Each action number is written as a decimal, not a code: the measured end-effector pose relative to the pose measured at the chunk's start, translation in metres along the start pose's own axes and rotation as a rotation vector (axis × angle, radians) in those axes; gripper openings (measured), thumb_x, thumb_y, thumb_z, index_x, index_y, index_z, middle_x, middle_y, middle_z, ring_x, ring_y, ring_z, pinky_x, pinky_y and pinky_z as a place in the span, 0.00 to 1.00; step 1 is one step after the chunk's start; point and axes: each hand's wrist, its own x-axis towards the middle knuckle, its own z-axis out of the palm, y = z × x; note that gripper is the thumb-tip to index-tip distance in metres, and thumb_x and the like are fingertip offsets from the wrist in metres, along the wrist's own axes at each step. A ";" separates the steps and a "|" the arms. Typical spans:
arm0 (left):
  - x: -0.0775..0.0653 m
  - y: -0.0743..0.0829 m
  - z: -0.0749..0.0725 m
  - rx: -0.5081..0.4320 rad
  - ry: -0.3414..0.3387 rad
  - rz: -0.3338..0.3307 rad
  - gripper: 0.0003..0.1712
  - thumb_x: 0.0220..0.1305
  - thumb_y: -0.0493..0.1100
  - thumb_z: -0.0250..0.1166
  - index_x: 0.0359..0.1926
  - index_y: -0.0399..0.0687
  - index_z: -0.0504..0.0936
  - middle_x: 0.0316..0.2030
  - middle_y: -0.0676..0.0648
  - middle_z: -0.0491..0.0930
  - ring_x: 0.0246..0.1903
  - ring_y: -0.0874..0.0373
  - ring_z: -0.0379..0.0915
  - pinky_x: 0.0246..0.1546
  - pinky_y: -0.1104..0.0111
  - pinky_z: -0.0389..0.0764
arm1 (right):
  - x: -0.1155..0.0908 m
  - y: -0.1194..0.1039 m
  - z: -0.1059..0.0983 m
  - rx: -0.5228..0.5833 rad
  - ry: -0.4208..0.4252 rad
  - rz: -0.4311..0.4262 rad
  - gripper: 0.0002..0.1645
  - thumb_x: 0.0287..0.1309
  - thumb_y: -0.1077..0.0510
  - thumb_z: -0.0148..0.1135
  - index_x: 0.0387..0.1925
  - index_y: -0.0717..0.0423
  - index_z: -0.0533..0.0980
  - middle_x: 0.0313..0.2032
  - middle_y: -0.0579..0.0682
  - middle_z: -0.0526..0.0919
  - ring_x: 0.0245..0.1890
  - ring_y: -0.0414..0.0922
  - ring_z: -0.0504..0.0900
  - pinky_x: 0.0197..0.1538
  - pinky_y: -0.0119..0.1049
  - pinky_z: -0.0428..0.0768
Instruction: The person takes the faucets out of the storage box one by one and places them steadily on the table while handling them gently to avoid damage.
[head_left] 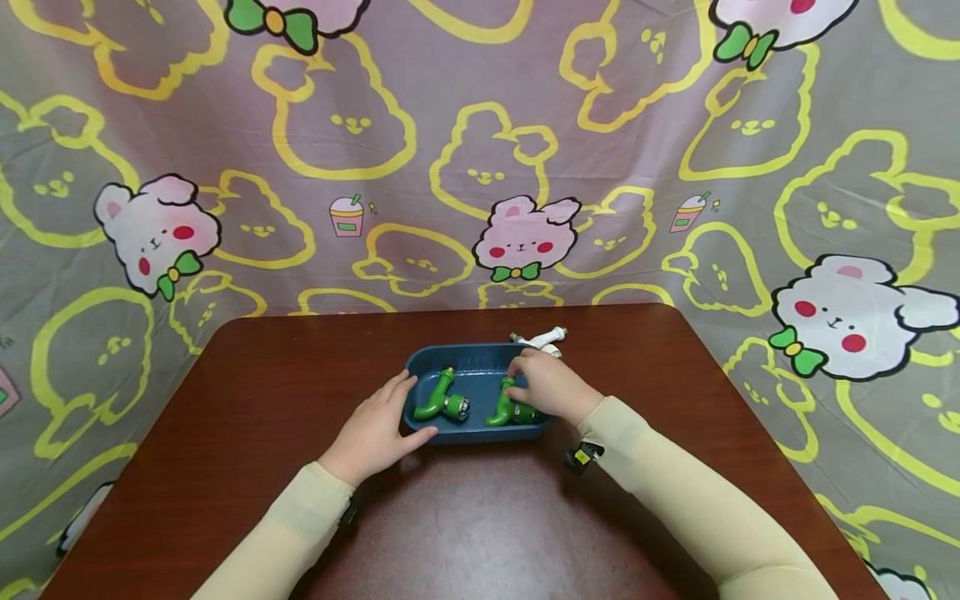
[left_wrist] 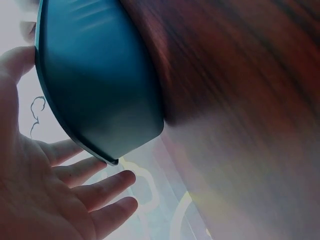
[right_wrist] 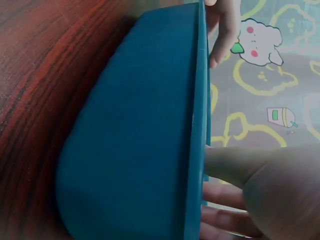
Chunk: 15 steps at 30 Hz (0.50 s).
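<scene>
A blue oblong basin (head_left: 468,435) stands on the table with two green plastic taps inside. One green tap (head_left: 432,408) lies in its left half. My right hand (head_left: 551,387) reaches over the right end and pinches the other green tap (head_left: 501,412) near its upper end. In the right wrist view the basin wall (right_wrist: 130,120) hides that tap and the fingertips. My left hand (head_left: 378,429) rests at the basin's left end, fingers spread and fairly straight. In the left wrist view its thumb and fingertips are right at the rim (left_wrist: 55,107).
Behind the basin's back right corner lies a white tap (head_left: 551,337), partly covered by my right hand. The brown wooden table (head_left: 262,400) is bordered at the back and sides by a patterned cloth (head_left: 420,200). A dark wrist device (head_left: 583,457) sits under the right sleeve.
</scene>
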 end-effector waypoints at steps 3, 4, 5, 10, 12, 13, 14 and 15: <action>0.000 0.000 0.000 0.002 -0.001 -0.002 0.55 0.61 0.67 0.71 0.76 0.39 0.64 0.76 0.35 0.62 0.71 0.37 0.67 0.68 0.44 0.72 | -0.001 -0.001 0.000 -0.012 -0.051 -0.006 0.21 0.61 0.49 0.74 0.48 0.60 0.86 0.46 0.54 0.85 0.43 0.45 0.84 0.49 0.42 0.85; 0.000 0.000 0.000 0.002 -0.001 -0.003 0.55 0.61 0.67 0.71 0.76 0.39 0.64 0.76 0.35 0.62 0.71 0.37 0.67 0.68 0.44 0.72 | -0.001 -0.001 0.001 -0.024 -0.063 -0.012 0.21 0.60 0.49 0.75 0.48 0.60 0.86 0.45 0.54 0.85 0.42 0.45 0.83 0.48 0.41 0.84; 0.000 0.000 0.000 0.002 -0.001 -0.003 0.55 0.61 0.67 0.71 0.76 0.39 0.64 0.76 0.35 0.62 0.71 0.37 0.67 0.68 0.44 0.72 | -0.001 -0.001 0.001 -0.035 -0.074 -0.021 0.21 0.60 0.49 0.75 0.48 0.60 0.86 0.45 0.53 0.85 0.42 0.45 0.83 0.48 0.41 0.84; -0.001 -0.001 0.000 -0.001 -0.004 -0.003 0.55 0.61 0.67 0.71 0.76 0.39 0.64 0.76 0.35 0.61 0.71 0.37 0.66 0.68 0.43 0.72 | 0.000 -0.001 0.002 -0.078 -0.109 -0.075 0.19 0.57 0.50 0.78 0.43 0.59 0.87 0.41 0.53 0.85 0.37 0.44 0.80 0.42 0.38 0.82; -0.001 -0.001 0.000 -0.002 -0.005 -0.003 0.55 0.61 0.67 0.71 0.76 0.39 0.64 0.76 0.35 0.61 0.71 0.37 0.67 0.68 0.43 0.72 | 0.000 -0.001 0.003 -0.093 -0.114 -0.087 0.19 0.56 0.50 0.79 0.42 0.58 0.87 0.40 0.52 0.85 0.36 0.43 0.79 0.41 0.38 0.81; -0.001 -0.001 0.000 -0.001 -0.005 -0.003 0.55 0.61 0.68 0.71 0.76 0.39 0.64 0.76 0.35 0.61 0.71 0.37 0.67 0.68 0.43 0.72 | -0.001 -0.001 0.004 -0.103 -0.117 -0.086 0.19 0.55 0.49 0.79 0.42 0.58 0.87 0.39 0.52 0.85 0.36 0.43 0.79 0.41 0.38 0.81; -0.001 -0.001 0.000 -0.001 -0.004 -0.002 0.55 0.61 0.68 0.71 0.76 0.39 0.64 0.76 0.35 0.61 0.71 0.37 0.67 0.68 0.43 0.73 | 0.000 -0.001 0.004 -0.115 -0.118 -0.088 0.19 0.55 0.49 0.79 0.42 0.58 0.87 0.39 0.52 0.85 0.36 0.44 0.79 0.41 0.38 0.81; -0.001 -0.001 0.000 -0.002 -0.004 -0.003 0.55 0.61 0.68 0.71 0.76 0.39 0.63 0.76 0.35 0.61 0.71 0.37 0.67 0.68 0.44 0.73 | 0.000 -0.001 0.005 -0.130 -0.118 -0.089 0.19 0.54 0.49 0.79 0.42 0.58 0.87 0.39 0.52 0.85 0.36 0.44 0.79 0.42 0.39 0.81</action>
